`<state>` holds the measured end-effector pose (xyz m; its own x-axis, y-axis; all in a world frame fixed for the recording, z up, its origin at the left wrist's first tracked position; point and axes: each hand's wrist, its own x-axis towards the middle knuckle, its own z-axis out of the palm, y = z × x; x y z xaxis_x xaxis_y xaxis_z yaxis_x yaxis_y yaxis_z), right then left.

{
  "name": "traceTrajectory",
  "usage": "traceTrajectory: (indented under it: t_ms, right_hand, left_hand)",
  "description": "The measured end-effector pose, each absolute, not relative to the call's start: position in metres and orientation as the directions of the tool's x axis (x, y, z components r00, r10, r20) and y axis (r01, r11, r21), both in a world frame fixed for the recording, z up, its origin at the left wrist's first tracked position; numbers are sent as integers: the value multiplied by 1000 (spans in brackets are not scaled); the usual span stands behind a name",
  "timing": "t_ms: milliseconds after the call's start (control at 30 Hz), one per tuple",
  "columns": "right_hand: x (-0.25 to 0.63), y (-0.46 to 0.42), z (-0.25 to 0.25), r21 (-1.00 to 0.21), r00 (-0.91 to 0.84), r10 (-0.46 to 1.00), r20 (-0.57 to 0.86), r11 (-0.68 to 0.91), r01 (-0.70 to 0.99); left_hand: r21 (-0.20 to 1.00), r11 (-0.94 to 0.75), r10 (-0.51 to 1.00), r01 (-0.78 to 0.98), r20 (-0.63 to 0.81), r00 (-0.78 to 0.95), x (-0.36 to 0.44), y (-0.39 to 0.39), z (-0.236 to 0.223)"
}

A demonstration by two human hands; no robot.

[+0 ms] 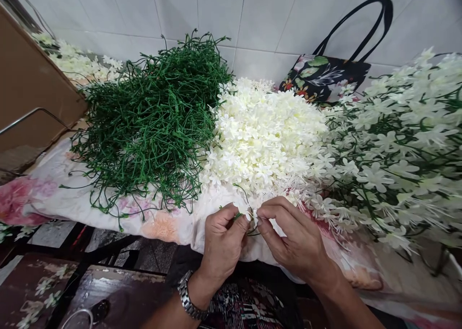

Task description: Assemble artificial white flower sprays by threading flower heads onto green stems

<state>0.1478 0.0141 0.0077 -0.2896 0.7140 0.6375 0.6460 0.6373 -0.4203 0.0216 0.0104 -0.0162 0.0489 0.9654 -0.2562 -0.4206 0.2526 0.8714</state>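
My left hand (225,240), with a metal watch on its wrist, pinches a green artificial flower stem (241,190) close to a white blossom. Just beside it, my right hand (290,228) has thumb and forefinger closed at a white artificial flower (254,218) between the two hands. The fingertips nearly meet, and they partly hide the pieces. Beyond my hands lies a heap of loose white blossoms (267,132). A tangled pile of green plastic stems (155,112) is to its left. On the right, flowers on green stems (393,160) are massed together.
A floral cloth (166,225) covers the work surface. At the left stands a brown cardboard box (32,79). A black flowered bag (328,79) leans on the tiled wall (216,11). Dark stools (111,295) with stray blossoms are at the lower left.
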Motion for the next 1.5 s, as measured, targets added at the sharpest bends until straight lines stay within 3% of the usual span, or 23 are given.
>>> traceTrajectory:
  t_ms: [300, 667, 967, 1267, 1500]
  right_hand:
    - [147, 15, 6, -465, -287, 741, 607, 624, 628]
    - [147, 17, 7, -394, -357, 702, 616, 667, 632]
    - [152, 14, 21, -524, -288, 759, 584, 623, 580]
    - [149, 5, 25, -339, -356, 674, 647, 672, 658]
    - [149, 6, 24, -288, -384, 663, 643, 674, 680]
  left_hand:
    - [883, 263, 959, -389, -282, 8, 22, 9, -24]
    - [862, 300, 942, -407, -336, -17, 24, 10, -23]
    - [710, 347, 935, -612, -310, 170, 19, 14, -4]
    - [670, 343, 936, -658, -302, 180, 17, 10, -6]
    - [724, 318, 945, -612, -291, 148, 20, 9, -8]
